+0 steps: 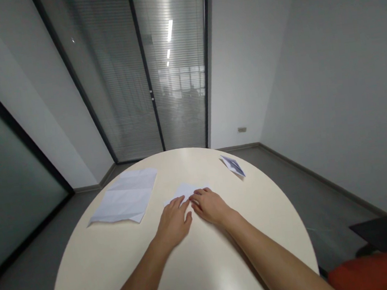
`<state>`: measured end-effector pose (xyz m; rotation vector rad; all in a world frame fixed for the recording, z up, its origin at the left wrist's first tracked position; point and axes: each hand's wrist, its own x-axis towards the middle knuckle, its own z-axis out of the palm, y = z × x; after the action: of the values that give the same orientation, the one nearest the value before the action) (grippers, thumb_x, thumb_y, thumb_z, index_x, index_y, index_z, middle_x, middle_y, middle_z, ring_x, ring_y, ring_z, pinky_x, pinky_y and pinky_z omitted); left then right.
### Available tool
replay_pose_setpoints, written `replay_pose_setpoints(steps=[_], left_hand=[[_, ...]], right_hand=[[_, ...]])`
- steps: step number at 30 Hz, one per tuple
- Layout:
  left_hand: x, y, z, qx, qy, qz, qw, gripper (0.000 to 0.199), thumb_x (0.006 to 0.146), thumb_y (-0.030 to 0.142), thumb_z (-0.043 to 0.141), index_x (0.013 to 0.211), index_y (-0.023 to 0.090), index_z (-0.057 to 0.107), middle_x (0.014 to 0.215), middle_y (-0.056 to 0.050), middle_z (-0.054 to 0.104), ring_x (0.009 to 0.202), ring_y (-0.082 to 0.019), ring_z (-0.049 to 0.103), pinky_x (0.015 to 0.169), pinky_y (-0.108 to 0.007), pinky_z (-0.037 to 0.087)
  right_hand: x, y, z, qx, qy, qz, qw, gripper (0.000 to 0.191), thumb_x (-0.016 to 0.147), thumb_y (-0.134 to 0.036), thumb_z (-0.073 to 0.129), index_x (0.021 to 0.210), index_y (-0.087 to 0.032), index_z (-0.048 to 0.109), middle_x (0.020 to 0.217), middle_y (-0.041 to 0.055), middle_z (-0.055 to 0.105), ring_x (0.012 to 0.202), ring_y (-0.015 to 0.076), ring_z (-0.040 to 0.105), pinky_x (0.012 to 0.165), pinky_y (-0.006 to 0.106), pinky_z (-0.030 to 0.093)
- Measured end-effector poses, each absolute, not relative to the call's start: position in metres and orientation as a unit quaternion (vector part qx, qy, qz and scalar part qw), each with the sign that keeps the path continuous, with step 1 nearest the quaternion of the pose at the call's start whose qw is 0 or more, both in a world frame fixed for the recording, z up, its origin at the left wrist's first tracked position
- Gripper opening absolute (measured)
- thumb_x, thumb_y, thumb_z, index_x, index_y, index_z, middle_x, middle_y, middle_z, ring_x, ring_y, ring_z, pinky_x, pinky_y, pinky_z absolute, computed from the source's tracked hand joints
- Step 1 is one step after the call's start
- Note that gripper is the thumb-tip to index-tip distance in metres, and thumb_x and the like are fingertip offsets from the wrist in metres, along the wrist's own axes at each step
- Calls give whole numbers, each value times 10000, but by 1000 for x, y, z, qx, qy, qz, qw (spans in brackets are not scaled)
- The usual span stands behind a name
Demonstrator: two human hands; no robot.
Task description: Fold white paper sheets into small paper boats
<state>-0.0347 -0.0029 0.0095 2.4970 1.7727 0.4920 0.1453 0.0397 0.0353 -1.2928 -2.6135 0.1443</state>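
Forearms (135, 277) come in over the near side of the round table (201, 274), their hands almost meeting around its middle. The left hand (174, 221) has its thumb spread away from loosely extended fingers; the right hand (212, 205) curls leftward, and whether its grip pinches anything I cannot tell. Under and just beyond the fingers lies a small white paper (187, 188). It could skew or crease off line if one hand pressed or dragged harder than the other, since only the fingers seem to steady it on a smooth top. Its long axis appears to run left to right, the far side seeming to point away from the person, though the hands hide the near outline. Farther left lies a larger creased sheet (126, 197); farther right, a folded paper piece (232, 165). Beyond stands a glass partition with blinds (183, 113).
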Motion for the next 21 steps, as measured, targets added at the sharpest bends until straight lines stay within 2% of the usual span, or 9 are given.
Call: replay_pose_setpoints(steps=[8, 14, 21], left_hand=[[-30, -4, 13, 802, 578, 149, 10, 439, 980, 276, 453, 1369, 152, 615, 1479, -130, 575, 1368, -271, 513, 1159, -435, 402], [-29, -5, 14, 801, 577, 156, 13, 454, 971, 264, 470, 1391, 146, 595, 1469, -139, 581, 1366, -276, 517, 1160, -440, 402], [-29, -5, 15, 801, 577, 158, 12, 443, 965, 262, 487, 1379, 154, 603, 1479, -140, 574, 1371, -274, 514, 1164, -439, 396]], right_hand=[[129, 25, 46, -501, -862, 16, 73, 318, 1025, -290, 433, 1236, -218, 660, 1227, 139, 642, 1073, 276, 583, 858, 358, 478], [124, 23, 47, -523, -850, 1, 65, 319, 993, -291, 486, 1276, -233, 622, 1242, 145, 629, 1111, 315, 553, 851, 394, 470], [122, 27, 44, -530, -845, -19, 68, 321, 991, -313, 490, 1285, -252, 604, 1251, 143, 611, 1115, 320, 539, 866, 423, 454]])
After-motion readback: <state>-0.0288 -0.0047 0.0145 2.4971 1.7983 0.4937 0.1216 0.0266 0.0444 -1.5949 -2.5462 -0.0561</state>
